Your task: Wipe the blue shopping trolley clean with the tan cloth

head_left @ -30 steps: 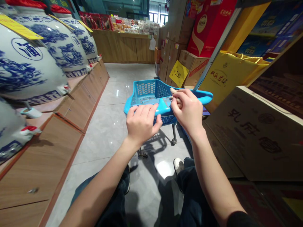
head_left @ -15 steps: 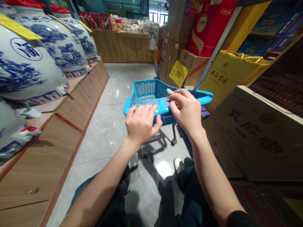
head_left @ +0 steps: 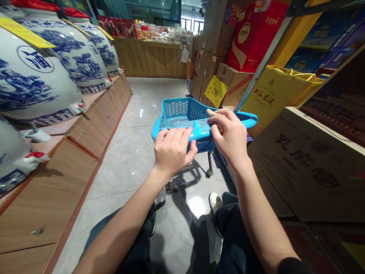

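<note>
Shop aisle [head_left: 125, 148]: jars [head_left: 54, 85] left, blue cart [head_left: 174, 107] ahead, near cartons [head_left: 316, 167]. Left hand [head_left: 173, 149] curls fingers over handle [head_left: 202, 130]; right hand [head_left: 230, 133] clamps fingers on beige object [head_left: 210, 112]. Crooked push might scrape cartons; loosened grip, drop object.

Blue shopping cart [head_left: 197, 130]: one.
Wheels [head_left: 209, 173], beneath the cart: two visible.
Hands [head_left: 172, 146], at the cart: two.
Beige item [head_left: 211, 112], at the cart: one, partly covered.
Blue-and-white jars [head_left: 82, 64], left of the cart: at least four.
Red covers [head_left: 75, 13], left of the cart: two.
Yellow strips [head_left: 27, 32], left of the cart: three.
Yellow price sign [head_left: 216, 90], beyond the cart: one.
Yellow gift bag [head_left: 262, 95], right of the cart: one.
Counter [head_left: 154, 57], beyond the cart: one.
White hanging bag [head_left: 184, 55], beyond the cart: one.
Small packages [head_left: 156, 32], beyond the cart: too small to count.
</note>
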{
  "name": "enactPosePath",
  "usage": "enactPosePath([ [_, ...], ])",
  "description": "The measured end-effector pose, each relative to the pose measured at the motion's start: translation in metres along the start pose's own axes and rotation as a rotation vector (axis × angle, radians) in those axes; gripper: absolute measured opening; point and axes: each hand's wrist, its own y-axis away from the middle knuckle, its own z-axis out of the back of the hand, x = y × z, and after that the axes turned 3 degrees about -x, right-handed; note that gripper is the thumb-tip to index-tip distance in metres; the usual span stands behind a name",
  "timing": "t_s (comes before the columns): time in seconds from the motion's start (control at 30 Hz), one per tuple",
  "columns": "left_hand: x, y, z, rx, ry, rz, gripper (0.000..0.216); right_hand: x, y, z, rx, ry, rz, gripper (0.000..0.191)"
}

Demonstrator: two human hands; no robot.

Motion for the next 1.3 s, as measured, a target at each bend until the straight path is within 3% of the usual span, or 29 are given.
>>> enactPosePath([
  [0.13,0.002,0.0,0.001,0.012,0.008,0.004,0.033,0.016,0.002,-0.002,0.075,-0.107,0.069,0.023],
  [0.37,-0.001,0.0,-0.001,0.03,0.029,0.014,0.035,-0.014,-0.009,0.005,-0.037,0.077,-0.12,0.019],
  [0.63,0.003,0.002,-0.001,0.059,0.049,0.052,0.036,0.019,0.0,-0.004,0.103,0.003,0.113,0.022],
  [0.87,0.001,0.0,0.002,0.018,0.001,0.003,0.033,-0.003,-0.012,-0.005,0.006,0.132,-0.096,0.022],
  [1.1,0.002,0.001,0.001,0.022,0.006,0.02,0.033,0.03,-0.004,-0.012,0.105,0.127,0.049,0.025],
  [1.3,0.001,0.001,0.0,0.029,0.016,0.018,0.034,-0.004,-0.02,-0.01,-0.002,0.15,-0.08,0.033],
])
